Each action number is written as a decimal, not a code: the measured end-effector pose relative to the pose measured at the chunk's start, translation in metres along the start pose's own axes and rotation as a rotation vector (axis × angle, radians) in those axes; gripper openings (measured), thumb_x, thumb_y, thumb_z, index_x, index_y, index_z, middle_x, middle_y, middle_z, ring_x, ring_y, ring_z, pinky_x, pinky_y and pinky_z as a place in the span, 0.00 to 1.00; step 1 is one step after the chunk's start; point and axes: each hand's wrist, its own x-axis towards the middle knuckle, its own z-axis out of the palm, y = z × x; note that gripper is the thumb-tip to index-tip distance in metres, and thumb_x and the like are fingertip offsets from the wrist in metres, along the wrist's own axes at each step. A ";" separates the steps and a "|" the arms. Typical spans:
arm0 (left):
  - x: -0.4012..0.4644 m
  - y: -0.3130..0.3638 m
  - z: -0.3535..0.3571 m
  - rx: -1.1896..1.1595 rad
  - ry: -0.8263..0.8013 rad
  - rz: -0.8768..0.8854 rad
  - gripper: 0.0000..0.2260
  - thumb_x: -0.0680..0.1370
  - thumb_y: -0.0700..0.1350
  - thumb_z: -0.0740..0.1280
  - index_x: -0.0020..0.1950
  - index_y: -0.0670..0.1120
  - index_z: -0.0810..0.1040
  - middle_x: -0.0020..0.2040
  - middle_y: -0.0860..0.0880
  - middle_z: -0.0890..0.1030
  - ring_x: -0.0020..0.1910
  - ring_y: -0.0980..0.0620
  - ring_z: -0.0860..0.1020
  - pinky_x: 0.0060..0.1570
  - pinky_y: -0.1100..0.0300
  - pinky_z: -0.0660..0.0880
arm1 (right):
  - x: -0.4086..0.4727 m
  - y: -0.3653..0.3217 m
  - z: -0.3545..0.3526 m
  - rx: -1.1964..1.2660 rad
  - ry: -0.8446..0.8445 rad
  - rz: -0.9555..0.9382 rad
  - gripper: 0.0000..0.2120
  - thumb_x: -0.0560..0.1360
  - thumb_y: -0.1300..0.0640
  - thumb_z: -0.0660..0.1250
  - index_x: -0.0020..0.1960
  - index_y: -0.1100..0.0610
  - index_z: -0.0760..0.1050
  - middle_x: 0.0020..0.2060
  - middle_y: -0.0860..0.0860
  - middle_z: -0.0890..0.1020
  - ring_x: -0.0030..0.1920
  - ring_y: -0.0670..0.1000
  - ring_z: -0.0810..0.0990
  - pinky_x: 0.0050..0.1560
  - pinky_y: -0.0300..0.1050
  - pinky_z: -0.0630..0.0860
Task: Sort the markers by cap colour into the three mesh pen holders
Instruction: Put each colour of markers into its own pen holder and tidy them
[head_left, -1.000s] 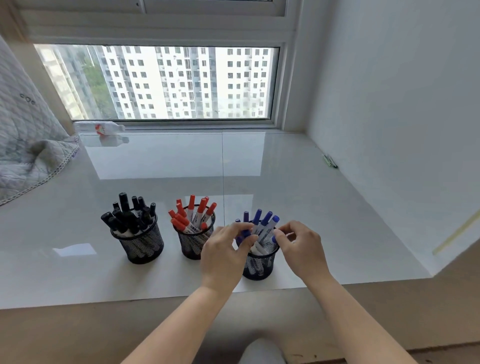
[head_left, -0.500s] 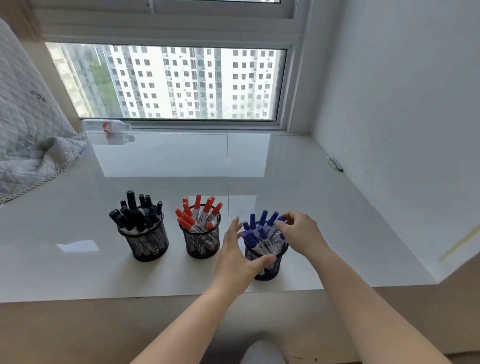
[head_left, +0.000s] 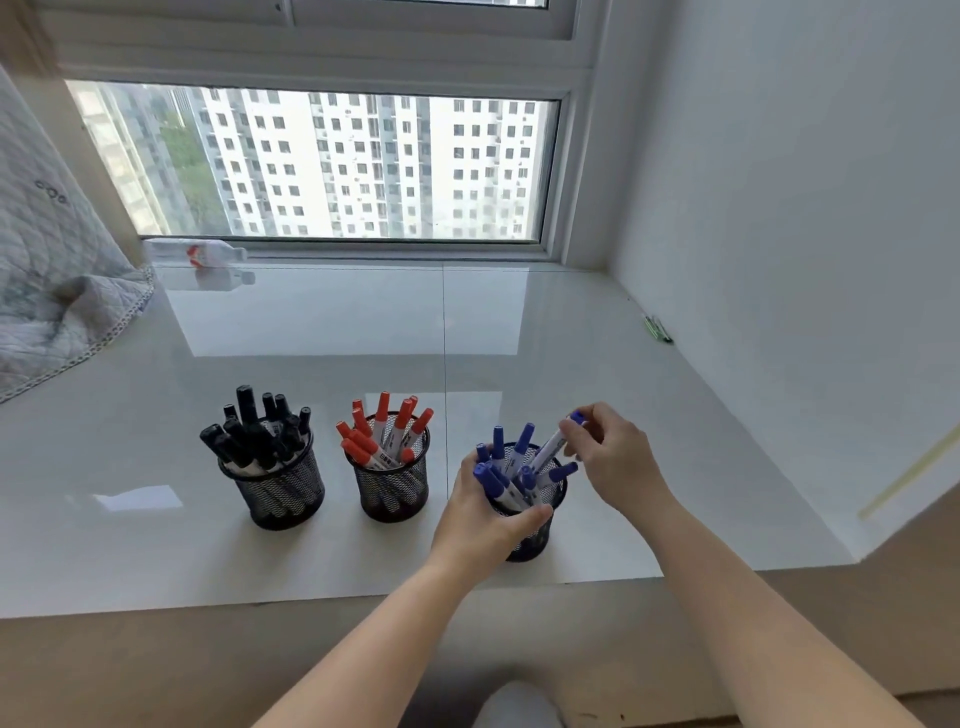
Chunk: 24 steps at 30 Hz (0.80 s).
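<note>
— Which way is the marker you're holding pointed?

— The blue-capped marker (head_left: 556, 441) runs on a slant, cap up and to the right, white barrel down and to the left into the right-hand mesh pen holder (head_left: 535, 535). My right hand (head_left: 615, 457) pinches it near the cap end between thumb and fingertips.

— And your left hand?

— My left hand (head_left: 478, 512) is wrapped round that same holder, thumb across its near side, fingers behind the other blue markers (head_left: 496, 480), which fan out with caps up.

— How do the others look?

— The middle holder (head_left: 395, 491) has the red-capped markers (head_left: 382, 434), white barrels with dark print, caps up and splayed. The left holder (head_left: 283, 493) is full of black-capped markers (head_left: 254, 431), also caps up. All three black mesh holders stand upright in a row on the glossy white tabletop (head_left: 519, 338), near its front edge.
</note>
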 end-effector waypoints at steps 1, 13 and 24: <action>0.000 0.000 0.000 0.015 -0.005 -0.003 0.38 0.60 0.58 0.75 0.66 0.57 0.63 0.57 0.60 0.77 0.56 0.59 0.77 0.59 0.55 0.74 | 0.001 0.000 -0.005 0.023 0.057 0.004 0.06 0.77 0.53 0.63 0.44 0.54 0.74 0.32 0.47 0.80 0.33 0.44 0.78 0.37 0.36 0.72; 0.001 -0.002 -0.001 0.006 0.017 -0.021 0.33 0.57 0.60 0.74 0.58 0.64 0.65 0.51 0.65 0.79 0.48 0.73 0.76 0.40 0.79 0.69 | 0.005 -0.003 -0.029 1.223 0.169 0.371 0.05 0.77 0.60 0.61 0.43 0.57 0.73 0.30 0.50 0.80 0.30 0.45 0.77 0.31 0.36 0.75; 0.002 -0.005 -0.005 -0.029 -0.014 -0.030 0.31 0.57 0.60 0.75 0.56 0.65 0.67 0.51 0.66 0.78 0.48 0.72 0.76 0.41 0.75 0.70 | -0.013 0.001 -0.001 0.379 -0.097 0.140 0.06 0.72 0.63 0.69 0.45 0.55 0.74 0.41 0.49 0.84 0.45 0.49 0.82 0.41 0.41 0.76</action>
